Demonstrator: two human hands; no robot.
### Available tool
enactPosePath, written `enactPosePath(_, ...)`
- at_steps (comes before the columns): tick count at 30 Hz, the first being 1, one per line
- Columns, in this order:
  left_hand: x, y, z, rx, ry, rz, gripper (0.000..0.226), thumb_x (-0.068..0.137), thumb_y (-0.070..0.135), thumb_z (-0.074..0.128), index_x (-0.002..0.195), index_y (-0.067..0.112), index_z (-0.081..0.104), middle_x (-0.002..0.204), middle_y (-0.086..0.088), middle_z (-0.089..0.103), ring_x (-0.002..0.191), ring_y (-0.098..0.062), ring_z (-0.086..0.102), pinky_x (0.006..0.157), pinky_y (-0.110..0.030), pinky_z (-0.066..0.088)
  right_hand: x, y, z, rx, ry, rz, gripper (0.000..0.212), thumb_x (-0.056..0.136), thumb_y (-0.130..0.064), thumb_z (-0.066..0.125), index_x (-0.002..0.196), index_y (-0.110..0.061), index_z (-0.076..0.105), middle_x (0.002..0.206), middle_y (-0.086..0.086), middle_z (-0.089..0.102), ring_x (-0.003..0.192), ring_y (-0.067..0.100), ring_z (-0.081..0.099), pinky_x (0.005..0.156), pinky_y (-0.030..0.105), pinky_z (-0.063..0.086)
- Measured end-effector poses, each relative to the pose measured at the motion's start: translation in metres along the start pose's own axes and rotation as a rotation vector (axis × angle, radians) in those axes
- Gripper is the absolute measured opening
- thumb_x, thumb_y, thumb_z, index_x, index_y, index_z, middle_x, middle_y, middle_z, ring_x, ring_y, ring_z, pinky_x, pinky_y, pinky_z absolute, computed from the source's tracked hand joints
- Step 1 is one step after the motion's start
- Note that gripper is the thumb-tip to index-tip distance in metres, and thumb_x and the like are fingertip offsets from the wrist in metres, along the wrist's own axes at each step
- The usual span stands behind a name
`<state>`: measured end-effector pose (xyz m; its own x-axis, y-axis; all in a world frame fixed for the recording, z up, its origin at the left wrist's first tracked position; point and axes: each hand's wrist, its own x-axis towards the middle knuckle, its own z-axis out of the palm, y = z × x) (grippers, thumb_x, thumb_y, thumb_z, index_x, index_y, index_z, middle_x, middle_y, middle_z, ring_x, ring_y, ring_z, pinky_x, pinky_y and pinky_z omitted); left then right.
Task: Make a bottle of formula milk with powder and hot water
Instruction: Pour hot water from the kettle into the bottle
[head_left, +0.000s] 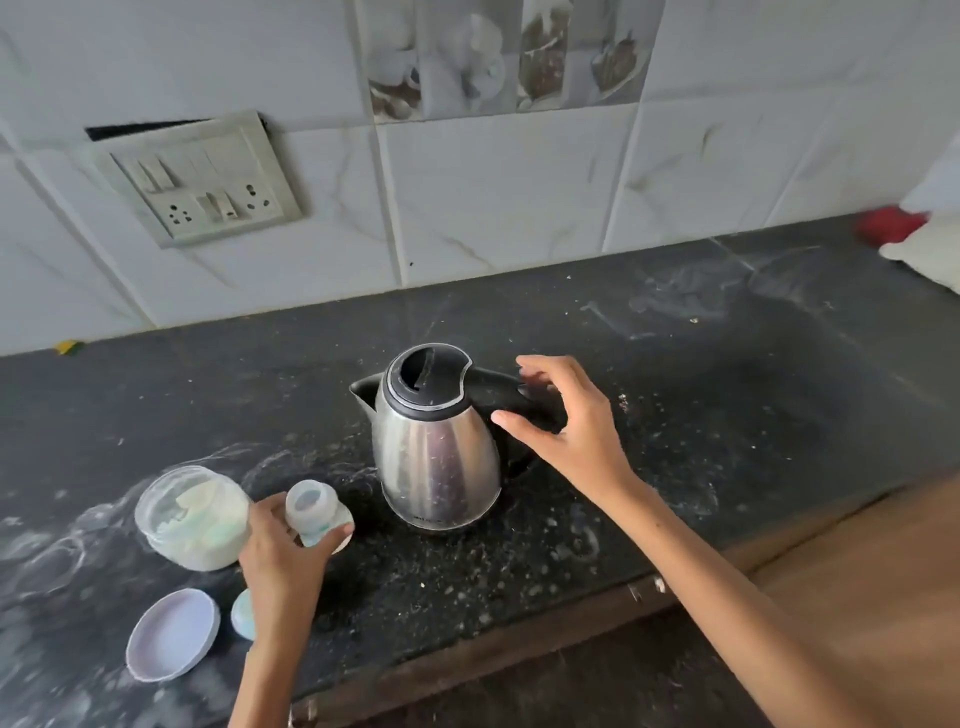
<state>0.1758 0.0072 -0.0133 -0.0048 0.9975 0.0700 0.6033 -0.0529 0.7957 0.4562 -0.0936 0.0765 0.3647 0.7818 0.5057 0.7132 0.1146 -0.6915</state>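
Note:
A steel electric kettle (435, 457) with a closed black lid stands mid-counter, spout to the left, black handle (501, 388) to the right. My right hand (569, 421) hovers spread over that handle, fingers relaxed and not closed on it. My left hand (283, 558) grips a small clear baby bottle (314, 512), uncapped and upright on the counter. Just left of it sits an open plastic jar of white powder (193, 517) with a scoop inside.
The jar's lilac lid (174, 634) lies upside down near the front edge, beside a pale blue bottle cap (242, 614). The dark granite counter (701, 415) is dusted with white smears. A socket panel (200, 179) hangs on the tiled wall; red and white items (904, 234) sit far right.

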Motion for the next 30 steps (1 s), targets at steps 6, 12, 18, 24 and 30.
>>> enactPosePath(6, 0.001, 0.013, 0.006, -0.036, 0.01, 0.007, 0.054, 0.063, 0.021, 0.088, 0.105, 0.007, 0.057, 0.092, -0.004, 0.063, 0.084, -0.024, 0.059, 0.071, -0.032, 0.043, 0.017, 0.016, 0.007, 0.2, -0.228, 0.024, 0.054, 0.074, -0.028, 0.085, 0.12, -0.018, 0.06, 0.107, -0.004, 0.071, 0.092, 0.008, 0.069, 0.085, 0.025, 0.055)
enactPosePath(12, 0.009, 0.027, 0.007, -0.136, -0.023, -0.004, 0.064, 0.06, 0.023, 0.09, 0.113, 0.016, 0.056, 0.105, 0.003, 0.066, 0.095, -0.017, 0.063, 0.085, -0.034, 0.053, 0.023, 0.018, 0.017, 0.359, -0.146, 0.035, 0.054, 0.069, -0.025, 0.087, 0.117, -0.013, 0.066, 0.112, -0.005, 0.072, 0.102, 0.014, 0.069, 0.091, 0.028, 0.053)
enactPosePath(18, 0.016, 0.048, -0.001, -0.156, -0.075, 0.051, 0.062, 0.055, 0.017, 0.092, 0.104, 0.019, 0.053, 0.098, 0.008, 0.064, 0.091, -0.01, 0.063, 0.082, -0.024, 0.051, 0.037, 0.008, 0.02, 0.451, -0.133, 0.111, 0.045, 0.062, -0.022, 0.09, 0.102, -0.021, 0.072, 0.099, -0.008, 0.076, 0.092, 0.012, 0.072, 0.082, 0.022, 0.053)
enactPosePath(24, 0.03, 0.047, -0.001, -0.148, -0.12, 0.11, 0.059, 0.054, 0.014, 0.092, 0.1, 0.022, 0.055, 0.096, 0.012, 0.066, 0.092, -0.007, 0.065, 0.081, -0.02, 0.05, 0.054, -0.005, 0.012, 0.478, -0.189, 0.11, 0.045, 0.055, -0.022, 0.092, 0.096, -0.02, 0.073, 0.094, -0.007, 0.076, 0.083, 0.011, 0.072, 0.077, 0.017, 0.053)
enactPosePath(30, 0.04, 0.044, 0.0, -0.16, -0.158, 0.148, 0.06, 0.054, 0.013, 0.092, 0.101, 0.023, 0.057, 0.1, 0.012, 0.068, 0.097, -0.006, 0.066, 0.089, -0.026, 0.052, 0.06, -0.012, 0.002, 0.474, -0.236, 0.085, 0.045, 0.052, -0.019, 0.091, 0.093, -0.022, 0.073, 0.088, -0.011, 0.077, 0.079, 0.006, 0.071, 0.076, 0.015, 0.053)
